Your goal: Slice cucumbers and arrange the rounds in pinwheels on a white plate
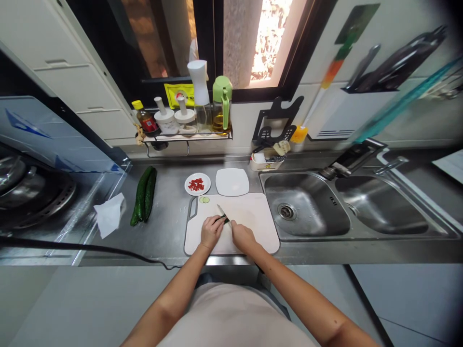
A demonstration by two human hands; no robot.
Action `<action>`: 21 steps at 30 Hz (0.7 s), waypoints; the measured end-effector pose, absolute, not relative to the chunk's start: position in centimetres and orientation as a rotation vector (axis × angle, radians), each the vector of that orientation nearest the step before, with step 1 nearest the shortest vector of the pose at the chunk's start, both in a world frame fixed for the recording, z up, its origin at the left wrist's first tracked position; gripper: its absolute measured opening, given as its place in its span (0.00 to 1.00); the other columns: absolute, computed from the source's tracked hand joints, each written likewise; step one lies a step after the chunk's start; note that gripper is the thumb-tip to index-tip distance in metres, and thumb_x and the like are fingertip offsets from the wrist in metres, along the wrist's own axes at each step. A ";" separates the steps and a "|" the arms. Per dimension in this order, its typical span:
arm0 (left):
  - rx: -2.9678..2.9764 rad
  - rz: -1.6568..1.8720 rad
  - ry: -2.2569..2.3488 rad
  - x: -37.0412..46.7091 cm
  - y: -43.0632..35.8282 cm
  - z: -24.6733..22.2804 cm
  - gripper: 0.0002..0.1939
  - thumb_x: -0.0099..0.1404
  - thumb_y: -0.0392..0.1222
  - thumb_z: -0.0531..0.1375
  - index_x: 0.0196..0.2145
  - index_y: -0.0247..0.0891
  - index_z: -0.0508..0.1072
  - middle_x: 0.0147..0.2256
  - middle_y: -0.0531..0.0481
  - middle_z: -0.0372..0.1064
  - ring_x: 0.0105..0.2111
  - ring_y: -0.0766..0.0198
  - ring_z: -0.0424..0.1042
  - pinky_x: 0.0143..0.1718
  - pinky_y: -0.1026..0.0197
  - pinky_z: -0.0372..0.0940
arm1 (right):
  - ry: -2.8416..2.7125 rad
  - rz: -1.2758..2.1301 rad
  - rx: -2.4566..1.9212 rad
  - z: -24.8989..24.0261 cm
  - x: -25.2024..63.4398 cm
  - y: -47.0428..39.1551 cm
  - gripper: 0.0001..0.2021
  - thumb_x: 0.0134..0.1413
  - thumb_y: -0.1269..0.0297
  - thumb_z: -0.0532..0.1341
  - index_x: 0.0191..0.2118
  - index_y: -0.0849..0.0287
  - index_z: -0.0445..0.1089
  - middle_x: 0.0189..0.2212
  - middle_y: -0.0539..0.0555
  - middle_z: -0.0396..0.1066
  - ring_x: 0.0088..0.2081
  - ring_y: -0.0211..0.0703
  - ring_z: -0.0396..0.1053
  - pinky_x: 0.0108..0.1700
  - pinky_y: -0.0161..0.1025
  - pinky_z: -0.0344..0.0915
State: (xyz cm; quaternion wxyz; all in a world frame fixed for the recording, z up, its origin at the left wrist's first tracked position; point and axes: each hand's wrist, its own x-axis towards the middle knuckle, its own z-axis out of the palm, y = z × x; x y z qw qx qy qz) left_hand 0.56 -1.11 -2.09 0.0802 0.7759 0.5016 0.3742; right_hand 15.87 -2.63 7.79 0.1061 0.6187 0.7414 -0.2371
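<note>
A white cutting board lies on the steel counter. On it my left hand has its fingers closed on a small dark green cucumber piece. My right hand grips a knife, whose blade points up and left against the piece. Two pale cucumber slices lie at the board's upper left. Behind the board are a white plate with chopped red bits and a bare white square plate. Whole cucumbers rest on the counter to the left.
A double sink with a faucet is on the right. A stove and a white tissue are on the left. Bottles and jars stand on a rack below the window. A black cable crosses the counter's front left.
</note>
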 end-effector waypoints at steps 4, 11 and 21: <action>2.312 1.118 1.504 0.5 -1.1 -2.1 0.12 0.66 0.39 0.54 0.45 0.44 0.75 0.42 0.47 0.71 0.41 0.62 0.68 0.44 0.56 0.66 | 2.151 -0.703 1.794 7.9 16.4 -3.4 0.17 0.57 0.76 0.47 0.52 0.63 0.57 0.38 0.63 0.73 0.43 0.47 0.72 0.39 0.38 0.62; 2.313 1.094 1.511 0.5 -1.1 -2.2 0.13 0.66 0.39 0.54 0.46 0.44 0.75 0.42 0.46 0.71 0.41 0.62 0.68 0.44 0.56 0.66 | 2.141 -0.728 1.794 8.1 16.5 -3.5 0.16 0.57 0.76 0.47 0.51 0.63 0.58 0.38 0.63 0.73 0.43 0.47 0.72 0.41 0.38 0.62; 2.320 1.106 1.501 0.5 -1.1 -2.1 0.13 0.66 0.39 0.54 0.45 0.43 0.74 0.42 0.47 0.71 0.41 0.62 0.68 0.43 0.57 0.65 | 2.187 -0.712 1.804 8.0 15.7 -2.4 0.17 0.56 0.77 0.47 0.51 0.64 0.58 0.38 0.62 0.73 0.44 0.47 0.72 0.41 0.38 0.62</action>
